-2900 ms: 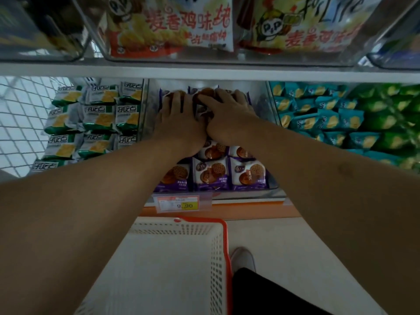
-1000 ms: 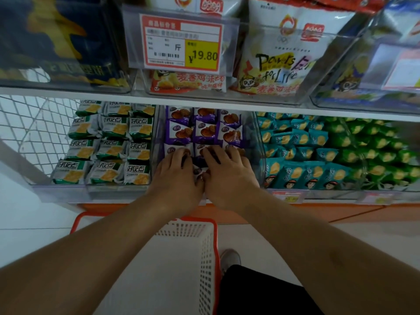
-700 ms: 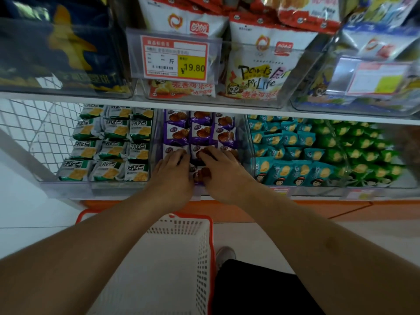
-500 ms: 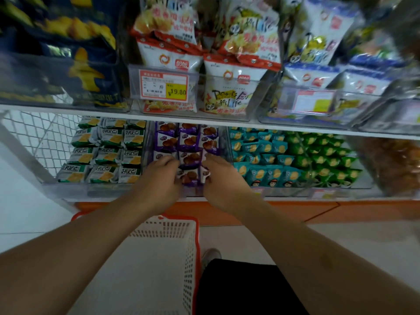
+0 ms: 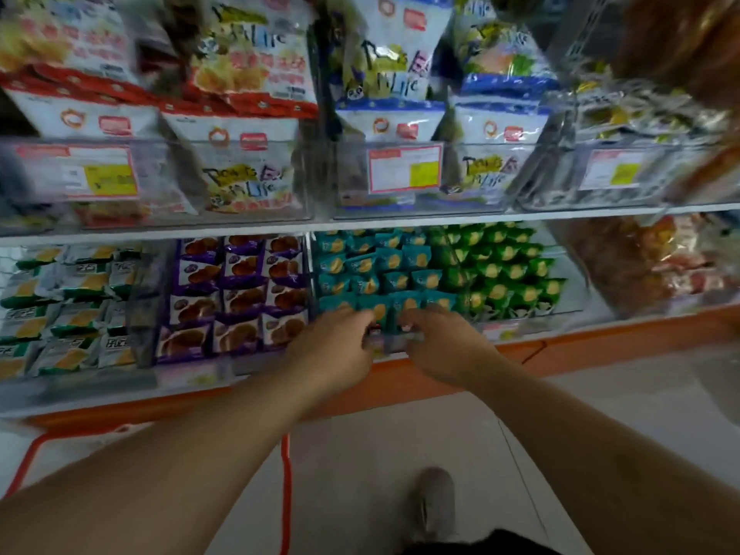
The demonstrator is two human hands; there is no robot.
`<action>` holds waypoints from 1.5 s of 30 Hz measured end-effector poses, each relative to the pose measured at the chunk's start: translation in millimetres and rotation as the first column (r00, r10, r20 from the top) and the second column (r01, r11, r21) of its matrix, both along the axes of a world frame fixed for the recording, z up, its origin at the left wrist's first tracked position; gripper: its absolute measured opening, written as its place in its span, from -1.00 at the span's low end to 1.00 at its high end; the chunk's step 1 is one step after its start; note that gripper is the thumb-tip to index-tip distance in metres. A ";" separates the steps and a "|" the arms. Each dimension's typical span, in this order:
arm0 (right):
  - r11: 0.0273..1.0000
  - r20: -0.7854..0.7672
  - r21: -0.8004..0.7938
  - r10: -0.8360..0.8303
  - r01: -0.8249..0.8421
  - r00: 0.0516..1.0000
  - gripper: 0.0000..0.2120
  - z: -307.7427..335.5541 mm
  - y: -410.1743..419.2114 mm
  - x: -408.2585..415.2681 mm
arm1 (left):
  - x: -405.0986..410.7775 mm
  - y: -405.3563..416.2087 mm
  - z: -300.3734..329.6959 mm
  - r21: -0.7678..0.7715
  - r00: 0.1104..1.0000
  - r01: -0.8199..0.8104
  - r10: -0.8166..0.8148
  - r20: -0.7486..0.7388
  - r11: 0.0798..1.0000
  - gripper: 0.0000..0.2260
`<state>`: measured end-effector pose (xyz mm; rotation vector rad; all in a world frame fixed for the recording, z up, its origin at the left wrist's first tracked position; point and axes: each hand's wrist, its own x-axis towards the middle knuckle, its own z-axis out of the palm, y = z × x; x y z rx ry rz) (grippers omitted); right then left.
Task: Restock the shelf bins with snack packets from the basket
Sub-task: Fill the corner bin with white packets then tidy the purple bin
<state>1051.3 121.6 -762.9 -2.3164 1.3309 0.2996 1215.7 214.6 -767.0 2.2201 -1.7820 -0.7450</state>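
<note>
My left hand (image 5: 338, 348) and my right hand (image 5: 442, 346) are side by side at the front of the clear bin of teal snack packets (image 5: 384, 270) on the lower shelf. On both hands the fingers curl over the bin's front wall (image 5: 390, 342); motion blur hides the fingertips. To the left, the bin of purple biscuit packets (image 5: 236, 298) stands in neat rows. Under my arms only the orange rim (image 5: 285, 494) of the basket shows, and its inside is hidden.
Green-and-white packets (image 5: 60, 314) fill the far-left bin and green packets (image 5: 504, 274) the bin right of the teal ones. Large snack bags (image 5: 240, 126) sit in clear bins with price tags on the shelf above. My shoe (image 5: 434, 502) is on the pale floor.
Both hands left the purple packets and moved right to the front of the teal packet bin. The view swung right and pulled back.
</note>
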 end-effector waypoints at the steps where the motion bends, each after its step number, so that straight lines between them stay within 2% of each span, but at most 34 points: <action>1: 0.999 -0.030 0.007 0.046 -0.046 0.998 -0.64 -4.8 -8.0 0.9 | -3.0 -13.0 -7.8 0.045 0.999 0.016 -0.018 0.041 0.999 -0.63; 4: 0.980 -0.130 0.003 0.200 -0.201 0.971 -0.59 -16.0 -23.6 4.2 | -11.1 -40.0 -24.5 0.222 0.985 0.094 -0.123 0.120 0.971 -0.70; 6: 0.970 -0.162 0.047 0.244 -0.240 0.956 -0.57 -21.8 -31.2 4.5 | -14.2 -48.4 -35.0 0.271 0.983 0.109 -0.145 0.115 0.956 -0.71; 9: 0.969 -0.156 0.101 0.241 -0.227 0.958 -0.59 -26.1 -39.7 4.5 | -12.0 -53.8 -47.6 0.246 0.992 0.097 -0.114 0.058 0.964 -0.74; 11: 0.961 -0.150 0.115 0.267 -0.252 0.952 -0.52 -26.8 -42.3 5.9 | -11.1 -56.7 -53.4 0.234 0.996 0.078 -0.088 0.032 0.969 -0.74; 15: 0.956 -0.177 0.147 0.277 -0.253 0.945 -0.61 -28.0 -40.4 6.6 | -15.1 -56.0 -60.1 0.208 0.995 0.064 -0.079 0.064 0.976 -0.77; 17: 0.957 -0.187 0.138 0.277 -0.254 0.943 -0.59 -24.9 -39.2 3.7 | -17.8 -56.2 -59.7 0.218 0.995 0.054 -0.070 0.067 0.975 -0.80; 20: 0.954 -0.217 0.148 0.289 -0.261 0.932 -0.77 -19.1 -39.5 2.3 | -16.1 -61.7 -57.1 0.307 0.992 0.078 -0.106 0.074 0.948 -0.79; 23: 0.956 -0.249 0.163 0.279 -0.244 0.927 -0.47 -15.4 -44.9 10.1 | -11.3 -69.6 -55.8 0.370 0.989 0.089 -0.125 0.074 0.925 -0.72; 24: 0.954 -0.262 0.177 0.282 -0.242 0.923 -0.42 -15.1 -46.4 12.7 | -10.8 -72.2 -55.5 0.382 0.990 0.089 -0.124 0.067 0.920 -0.70; 28: 0.944 -0.272 0.236 0.293 -0.232 0.917 -0.59 -19.1 -49.8 18.1 | -11.2 -75.9 -59.4 0.385 0.996 0.063 -0.081 0.032 0.921 -0.63; 32: 0.940 -0.220 0.225 0.306 -0.257 0.927 -0.47 -27.0 -47.0 10.2 | -15.0 -71.6 -65.1 0.326 0.999 0.041 -0.050 0.017 0.944 -0.61; 36: 0.950 -0.235 0.156 0.301 -0.270 0.924 -0.38 -26.6 -48.7 5.7 | -11.6 -73.5 -66.8 0.358 0.997 0.045 -0.064 0.040 0.932 -0.63; 38: 0.952 -0.316 0.108 0.305 -0.285 0.898 -0.43 -22.9 -49.8 10.0 | -7.7 -75.4 -68.4 0.382 0.995 0.052 -0.081 0.059 0.923 -0.62; 42: 0.947 -0.394 0.077 0.317 -0.313 0.863 -0.75 -23.1 -49.4 16.9 | -8.1 -74.3 -71.6 0.351 0.995 0.058 -0.082 0.052 0.934 -0.70; 45: 0.950 -0.367 0.094 0.310 -0.296 0.877 -0.73 -29.3 -49.5 13.9 | -10.6 -72.3 -70.8 0.317 0.997 0.051 -0.066 0.039 0.947 -0.78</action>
